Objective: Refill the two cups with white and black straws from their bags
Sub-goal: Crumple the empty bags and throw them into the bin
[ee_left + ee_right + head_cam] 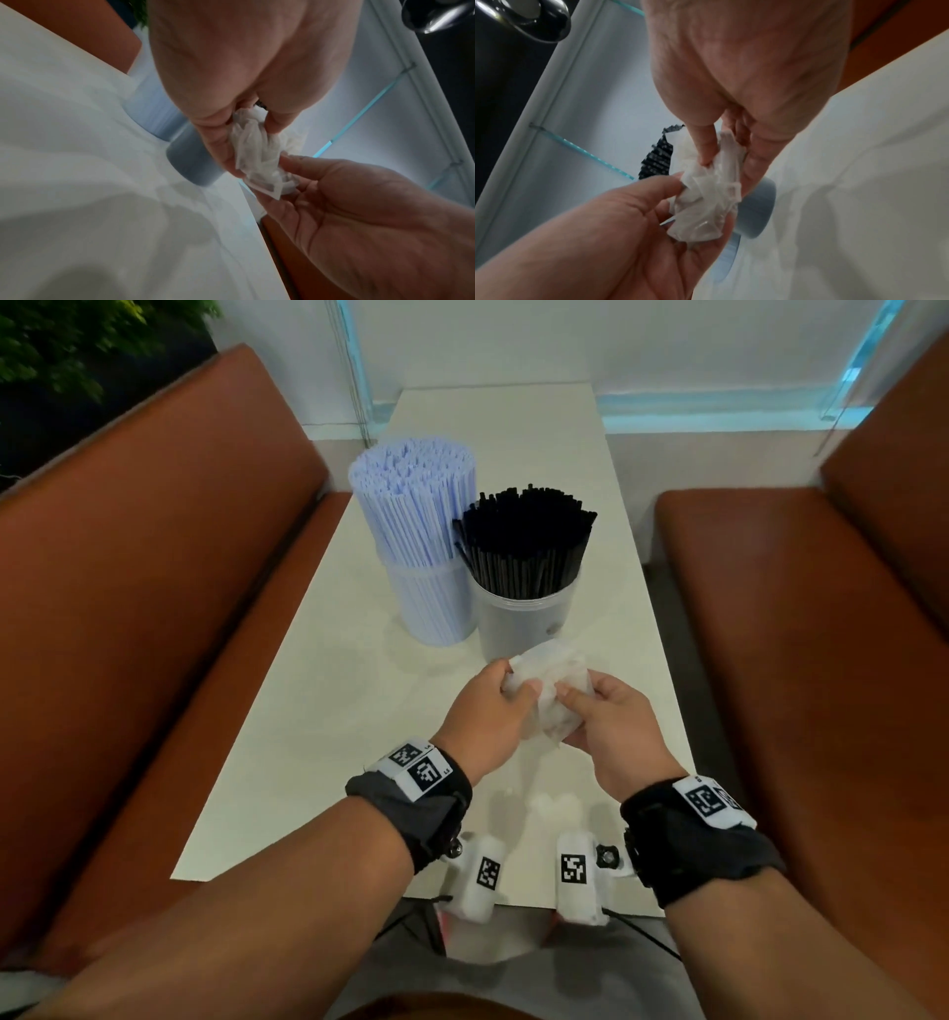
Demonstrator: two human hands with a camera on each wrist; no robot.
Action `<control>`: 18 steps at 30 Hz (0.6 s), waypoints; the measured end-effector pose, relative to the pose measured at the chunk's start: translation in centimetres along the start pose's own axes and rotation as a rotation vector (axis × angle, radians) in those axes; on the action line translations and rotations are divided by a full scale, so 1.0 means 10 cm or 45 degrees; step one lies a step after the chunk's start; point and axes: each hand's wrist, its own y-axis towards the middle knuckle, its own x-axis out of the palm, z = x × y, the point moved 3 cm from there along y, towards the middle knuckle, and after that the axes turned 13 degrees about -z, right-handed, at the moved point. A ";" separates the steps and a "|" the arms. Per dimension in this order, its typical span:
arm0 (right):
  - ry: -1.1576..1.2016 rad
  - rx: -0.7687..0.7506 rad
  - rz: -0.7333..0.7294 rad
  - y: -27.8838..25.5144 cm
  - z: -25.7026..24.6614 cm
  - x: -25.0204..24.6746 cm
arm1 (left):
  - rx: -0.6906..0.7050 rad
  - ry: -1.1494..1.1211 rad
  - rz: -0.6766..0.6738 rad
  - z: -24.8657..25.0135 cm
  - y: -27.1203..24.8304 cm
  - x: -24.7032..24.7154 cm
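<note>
A crumpled clear plastic bag (pixel 547 698) is held above the white table (pixel 318 762), just in front of the two cups. My left hand (pixel 516 684) grips its left side and my right hand (pixel 574 711) pinches its right side. The left wrist view shows the bag (pixel 259 154) squeezed between my thumb and fingers. In the right wrist view the wad (pixel 706 199) lies in my left palm (pixel 628 233). A clear cup (pixel 436 608) packed with white straws (pixel 416 495) stands at the left. Beside it is a clear cup (pixel 524 624) full of black straws (pixel 524 541).
Brown padded benches run along the left (pixel 154 608) and right (pixel 801 634) of the narrow table. A white wall (pixel 513 341) closes off the far end. The table's near edge (pixel 308 880) lies under my forearms.
</note>
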 end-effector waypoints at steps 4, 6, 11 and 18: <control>-0.031 -0.010 0.034 -0.03 -0.02 -0.49 | -0.040 0.126 -0.079 0.18 0.24 0.51; -0.055 0.010 0.088 -0.05 -0.03 -0.82 | -0.049 0.199 -0.132 0.30 0.38 0.82; -0.113 0.033 0.332 -0.25 0.00 -1.77 | -0.007 0.411 -0.365 0.65 0.78 1.73; 0.169 0.159 0.638 -0.53 0.48 -2.91 | -0.074 0.643 -0.736 0.72 1.25 3.05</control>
